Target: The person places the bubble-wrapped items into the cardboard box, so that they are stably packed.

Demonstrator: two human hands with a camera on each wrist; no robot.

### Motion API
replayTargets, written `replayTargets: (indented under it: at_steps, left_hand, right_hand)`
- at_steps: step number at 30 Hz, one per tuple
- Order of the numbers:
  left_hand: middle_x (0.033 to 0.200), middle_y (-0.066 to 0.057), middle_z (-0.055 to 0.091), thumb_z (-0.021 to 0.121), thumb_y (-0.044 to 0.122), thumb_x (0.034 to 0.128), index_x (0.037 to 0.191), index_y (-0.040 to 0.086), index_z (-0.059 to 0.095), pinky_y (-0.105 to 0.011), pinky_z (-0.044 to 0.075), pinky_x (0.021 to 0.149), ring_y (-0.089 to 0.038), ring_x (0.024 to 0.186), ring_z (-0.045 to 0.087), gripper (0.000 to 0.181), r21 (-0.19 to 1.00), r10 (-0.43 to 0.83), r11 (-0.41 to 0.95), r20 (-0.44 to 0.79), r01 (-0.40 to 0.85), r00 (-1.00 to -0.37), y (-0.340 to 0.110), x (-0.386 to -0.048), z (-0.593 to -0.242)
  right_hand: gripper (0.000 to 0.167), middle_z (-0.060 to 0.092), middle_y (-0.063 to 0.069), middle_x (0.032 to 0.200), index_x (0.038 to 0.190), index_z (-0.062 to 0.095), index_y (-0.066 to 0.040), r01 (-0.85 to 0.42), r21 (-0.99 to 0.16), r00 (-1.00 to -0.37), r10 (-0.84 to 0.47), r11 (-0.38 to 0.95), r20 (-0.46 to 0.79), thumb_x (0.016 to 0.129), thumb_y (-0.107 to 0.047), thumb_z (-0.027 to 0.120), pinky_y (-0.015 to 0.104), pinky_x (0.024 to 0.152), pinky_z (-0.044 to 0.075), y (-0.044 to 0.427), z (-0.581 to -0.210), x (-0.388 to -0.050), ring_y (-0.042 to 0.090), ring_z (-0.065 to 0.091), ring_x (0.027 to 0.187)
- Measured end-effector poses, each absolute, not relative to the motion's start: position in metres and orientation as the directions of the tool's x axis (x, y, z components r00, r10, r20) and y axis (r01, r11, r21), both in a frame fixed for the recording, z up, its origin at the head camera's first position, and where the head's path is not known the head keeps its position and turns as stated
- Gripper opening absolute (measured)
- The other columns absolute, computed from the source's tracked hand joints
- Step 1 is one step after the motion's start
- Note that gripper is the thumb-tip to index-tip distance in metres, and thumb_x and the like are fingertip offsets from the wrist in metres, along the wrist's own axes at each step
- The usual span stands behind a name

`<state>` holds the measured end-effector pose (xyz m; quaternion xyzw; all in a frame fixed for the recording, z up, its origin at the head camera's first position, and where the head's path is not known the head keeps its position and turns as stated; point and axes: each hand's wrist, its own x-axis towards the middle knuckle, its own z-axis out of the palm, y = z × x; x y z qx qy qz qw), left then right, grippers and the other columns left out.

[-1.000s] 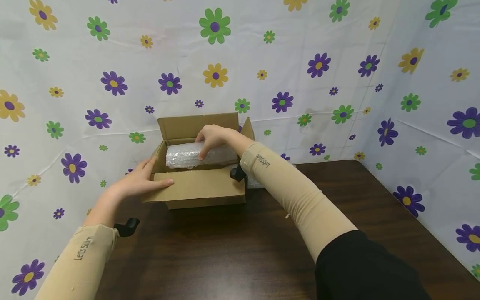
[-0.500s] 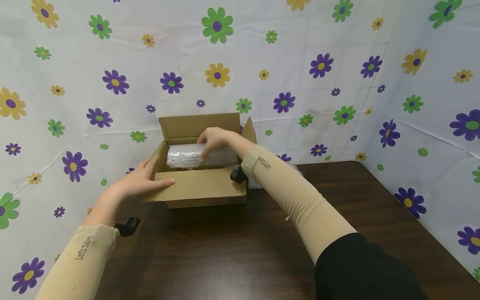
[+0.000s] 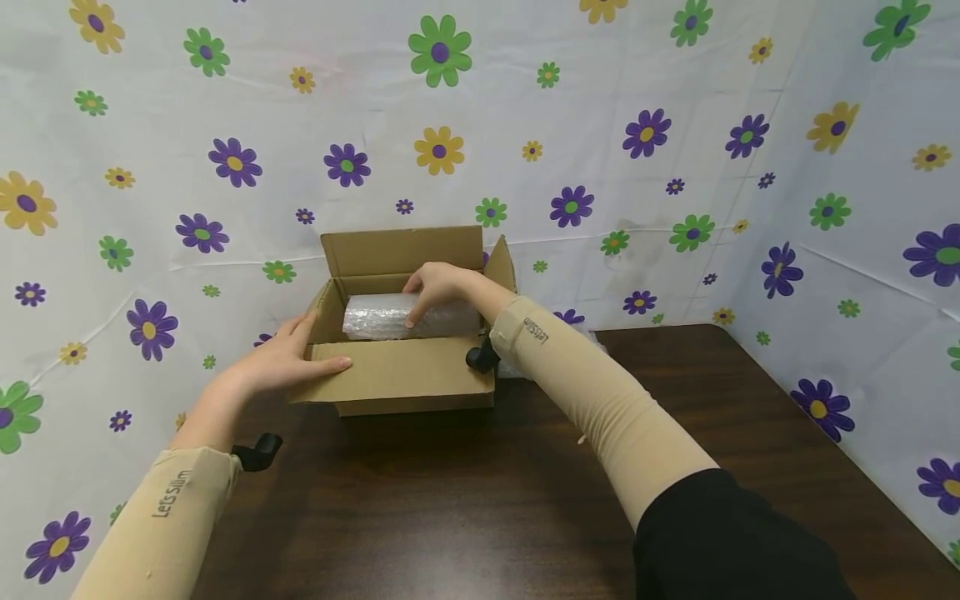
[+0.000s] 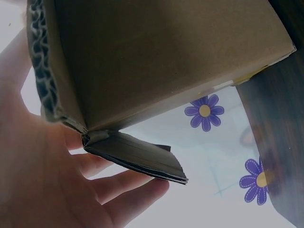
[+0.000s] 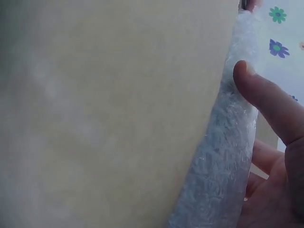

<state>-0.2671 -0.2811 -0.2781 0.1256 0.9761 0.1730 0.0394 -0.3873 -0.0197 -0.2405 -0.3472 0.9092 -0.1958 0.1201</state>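
An open cardboard box (image 3: 393,371) stands against the patterned wall, a bubble-wrapped bundle (image 3: 375,317) lying inside it. My right hand (image 3: 442,287) grips the bundle from above, thumb on its near side and fingers over the far side; in the right wrist view the thumb presses the bubble wrap (image 5: 213,156). My left hand (image 3: 277,358) holds the box's left side, thumb on the front flap and fingers behind the left flap. The left wrist view shows its fingers (image 4: 137,190) against the folded cardboard flap (image 4: 137,154).
More clear bubble wrap (image 3: 513,367) lies just right of the box, partly behind my right forearm. The dark wooden table (image 3: 450,492) extends toward me and to the right. A flowered cloth (image 3: 480,108) covers the walls behind and at the right.
My right hand and the wrapped bundle have moved slightly down and to the right, so the bundle sits lower in the box. The left hand keeps its hold.
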Motion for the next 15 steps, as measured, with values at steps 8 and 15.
replayTargets:
  at_steps: [8,15]
  left_hand:
    - [0.150,-0.040,0.007,0.057,0.065,0.0870,0.151,-0.008,-0.001,-0.069,0.020,0.105,-0.059,0.134,0.015,0.113,0.344,0.259,0.910,-0.035,0.232,-0.965,-0.281,-0.267,-0.278]
    - [0.151,-0.040,0.007,0.057,0.065,0.0872,0.152,-0.007,-0.002,-0.070,0.021,0.103,-0.060,0.134,0.015,0.113,0.343,0.259,0.911,-0.042,0.230,-0.965,-0.282,-0.268,-0.279]
  right_hand:
    - [0.060,0.056,0.009,0.135,0.135,0.057,-0.008,-0.532,-0.534,-0.718,-0.684,0.657,-0.127,0.083,-0.030,0.078,0.035,0.100,0.043,-0.014,-0.240,-0.385,0.026,0.054,0.120]
    - [0.053,0.061,0.005,0.123,0.133,0.060,-0.018,-0.462,-0.600,-0.727,-0.667,0.653,-0.166,0.084,-0.032,0.076,0.052,0.091,0.047,-0.007,-0.237,-0.383,0.021,0.062,0.102]
